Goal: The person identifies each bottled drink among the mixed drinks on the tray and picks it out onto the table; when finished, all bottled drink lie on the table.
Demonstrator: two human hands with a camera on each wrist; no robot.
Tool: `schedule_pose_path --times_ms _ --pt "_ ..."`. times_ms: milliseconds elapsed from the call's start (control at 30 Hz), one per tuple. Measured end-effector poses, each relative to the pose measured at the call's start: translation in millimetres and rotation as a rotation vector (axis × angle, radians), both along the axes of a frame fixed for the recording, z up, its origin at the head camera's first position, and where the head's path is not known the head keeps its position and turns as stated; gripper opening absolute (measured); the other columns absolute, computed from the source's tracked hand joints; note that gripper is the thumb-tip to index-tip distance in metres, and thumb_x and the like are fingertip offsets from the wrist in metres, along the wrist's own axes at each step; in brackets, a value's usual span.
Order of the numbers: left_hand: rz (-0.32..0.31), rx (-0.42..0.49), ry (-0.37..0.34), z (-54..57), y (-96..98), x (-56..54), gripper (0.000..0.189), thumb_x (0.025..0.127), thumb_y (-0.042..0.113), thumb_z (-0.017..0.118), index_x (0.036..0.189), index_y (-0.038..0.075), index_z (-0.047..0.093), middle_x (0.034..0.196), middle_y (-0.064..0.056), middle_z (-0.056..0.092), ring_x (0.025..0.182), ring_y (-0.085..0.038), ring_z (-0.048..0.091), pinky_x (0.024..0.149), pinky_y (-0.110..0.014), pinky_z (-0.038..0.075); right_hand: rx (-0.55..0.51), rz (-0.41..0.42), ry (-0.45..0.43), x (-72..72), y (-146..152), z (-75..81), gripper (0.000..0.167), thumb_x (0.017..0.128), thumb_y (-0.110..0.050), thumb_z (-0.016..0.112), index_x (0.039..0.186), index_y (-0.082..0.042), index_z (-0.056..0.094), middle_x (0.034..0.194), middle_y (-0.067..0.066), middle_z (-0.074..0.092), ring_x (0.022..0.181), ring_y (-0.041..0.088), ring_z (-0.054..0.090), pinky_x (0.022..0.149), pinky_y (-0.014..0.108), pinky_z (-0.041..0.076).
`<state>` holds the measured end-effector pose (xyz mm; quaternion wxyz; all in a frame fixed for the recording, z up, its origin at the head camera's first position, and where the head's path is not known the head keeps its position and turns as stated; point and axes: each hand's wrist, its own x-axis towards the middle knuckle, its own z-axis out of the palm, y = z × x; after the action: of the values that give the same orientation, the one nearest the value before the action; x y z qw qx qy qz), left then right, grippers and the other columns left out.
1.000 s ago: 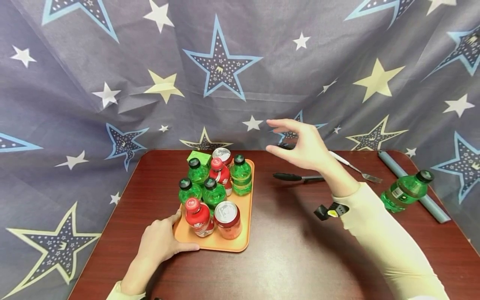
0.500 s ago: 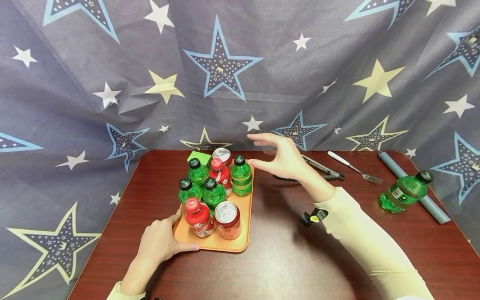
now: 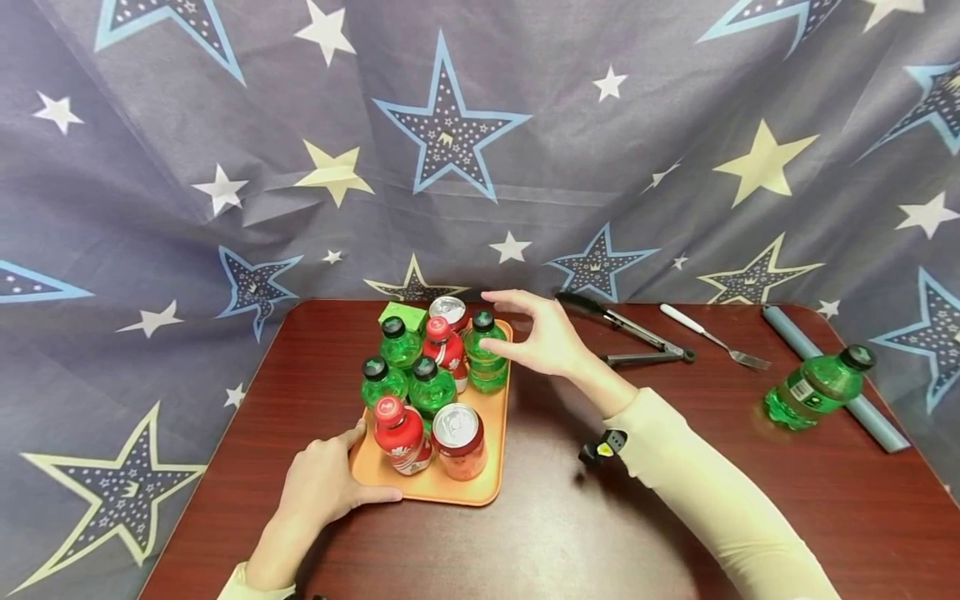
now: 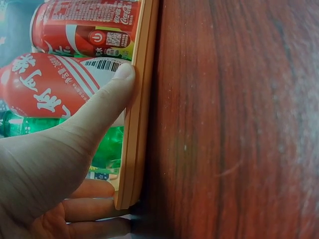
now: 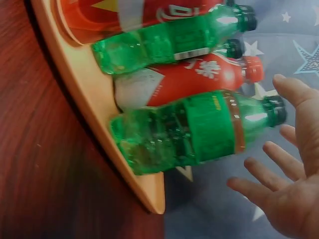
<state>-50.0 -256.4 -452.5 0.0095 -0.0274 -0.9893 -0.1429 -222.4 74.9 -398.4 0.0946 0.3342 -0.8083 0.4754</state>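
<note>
An orange tray [image 3: 492,417] holds several green bottles, two red bottles and two red cans. My left hand [image 3: 318,479] grips the tray's near left corner; its thumb [image 4: 107,94] lies along the front rim, by the front red bottle [image 4: 55,84], and its fingers are at the left side. My right hand [image 3: 547,337] is spread beside the far-right green bottle [image 3: 486,367], thumb in front of it. In the right wrist view, the fingers [image 5: 271,172] stand apart from that upright bottle, near its black cap [image 5: 275,110].
A green box [image 3: 402,315] sits at the tray's far left. Black-handled tongs [image 3: 633,325], a fork [image 3: 716,337] and a grey-blue roll [image 3: 870,421] lie to the right. Another green bottle [image 3: 817,387] stands near the roll. A starry cloth [image 3: 562,167] hangs behind the table.
My right hand has moved left and down from above the tongs to the far-right bottle on the tray, uncovering the tongs. My left hand has stayed on the tray corner.
</note>
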Motion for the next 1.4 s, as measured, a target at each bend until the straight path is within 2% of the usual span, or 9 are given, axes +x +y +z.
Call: schedule_pose_path --times_ms 100,300,467,733,867,1067,1300,1400 --pt "0.002 0.003 -0.002 -0.3 0.1 0.1 0.123 0.051 0.079 0.092 0.140 -0.001 0.067 0.115 -0.028 0.077 0.089 -0.043 0.075 0.074 -0.057 0.058 -0.008 0.008 -0.022 0.5 -4 -7.5 0.062 0.083 -0.022 0.092 0.141 -0.015 0.069 0.137 0.007 0.074 0.122 0.031 0.074 0.106 0.045 0.058" --pt "0.010 0.008 -0.012 0.4 0.3 0.4 0.123 0.050 0.079 0.092 0.141 0.000 0.067 0.115 -0.027 0.077 0.089 -0.043 0.075 0.075 -0.057 0.059 0.017 -0.008 -0.028 -0.3 -9 -19.7 0.065 0.083 -0.026 0.093 0.142 -0.015 0.068 0.138 0.006 0.073 0.122 0.024 0.074 0.106 0.043 0.057" --pt "0.014 0.011 -0.010 0.5 0.0 0.0 0.122 0.050 0.079 0.093 0.141 0.001 0.067 0.115 -0.027 0.077 0.089 -0.043 0.075 0.074 -0.057 0.058 0.018 -0.013 -0.027 -1.1 -13 -26.0 0.067 0.082 -0.024 0.094 0.142 -0.012 0.067 0.132 0.004 0.076 0.121 0.022 0.074 0.105 0.041 0.058" --pt "0.019 0.017 0.000 -0.4 -0.4 -0.4 0.121 0.049 0.078 0.093 0.138 0.000 0.069 0.113 -0.028 0.077 0.088 -0.044 0.075 0.073 -0.058 0.058 0.002 -0.020 -0.067 0.5 -16 -29.4 0.069 0.082 -0.022 0.093 0.144 -0.012 0.066 0.123 0.007 0.078 0.112 0.026 0.077 0.079 0.054 0.062" --pt "0.021 0.020 -0.004 -0.9 -0.3 -0.5 0.122 0.049 0.079 0.093 0.139 0.000 0.068 0.114 -0.028 0.077 0.089 -0.044 0.075 0.073 -0.058 0.058 -0.002 -0.019 -0.092 0.5 -17 -34.1 0.071 0.081 -0.022 0.094 0.145 -0.010 0.064 0.120 0.008 0.078 0.104 0.027 0.077 0.071 0.057 0.062" --pt "0.024 0.023 -0.013 -0.6 -0.1 -0.6 0.123 0.049 0.079 0.093 0.141 0.001 0.067 0.115 -0.027 0.077 0.089 -0.043 0.075 0.073 -0.057 0.058 0.008 -0.022 -0.115 -0.2 -17 -41.3 0.069 0.079 -0.024 0.096 0.140 -0.012 0.066 0.116 0.007 0.078 0.093 0.023 0.075 0.074 0.052 0.063" --pt "0.024 0.020 -0.021 0.4 0.3 -0.5 0.125 0.050 0.079 0.093 0.143 0.001 0.065 0.118 -0.027 0.077 0.091 -0.043 0.075 0.075 -0.058 0.058 0.024 -0.019 -0.100 1.2 -19 -47.6 0.070 0.078 -0.025 0.097 0.139 -0.014 0.065 0.120 0.005 0.077 0.103 0.023 0.077 0.091 0.040 0.064" --pt "0.025 0.017 -0.025 0.8 0.2 -0.4 0.125 0.051 0.079 0.093 0.144 0.001 0.065 0.119 -0.027 0.077 0.091 -0.043 0.075 0.075 -0.057 0.058 0.039 -0.022 -0.094 0.9 -19 -49.6 0.070 0.078 -0.026 0.097 0.139 -0.014 0.065 0.120 0.005 0.076 0.104 0.024 0.077 0.092 0.038 0.063"
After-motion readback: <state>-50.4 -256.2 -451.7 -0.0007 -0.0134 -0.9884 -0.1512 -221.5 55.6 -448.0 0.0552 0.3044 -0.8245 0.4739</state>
